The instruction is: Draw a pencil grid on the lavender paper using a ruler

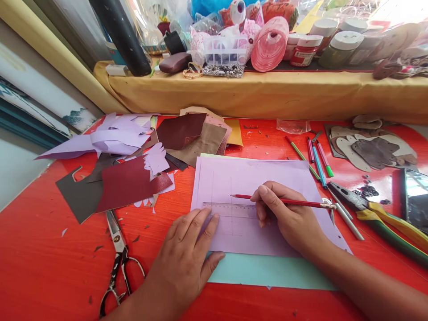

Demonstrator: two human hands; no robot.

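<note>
Purple paper (267, 178) with thin pencil lines lies over a light green sheet (274, 271) on the red table. A clear ruler (230, 208) rests across the purple paper. My left hand (187, 249) lies with its fingers spread, the fingertips on the paper and the ruler's left end. In my right hand (284, 214) is a red pencil (301, 203), held nearly level above the ruler, its tip pointing left near a vertical line. The right hand's lower fingers are curled over the ruler's right part.
Scissors (118, 249) lie left of my left hand, below leather scraps (130, 185) and purple offcuts (117, 138). Markers (319, 165), pliers (374, 211) and a phone (416, 196) are at the right. Behind runs a cloth-covered shelf (234, 96) with jars (306, 50).
</note>
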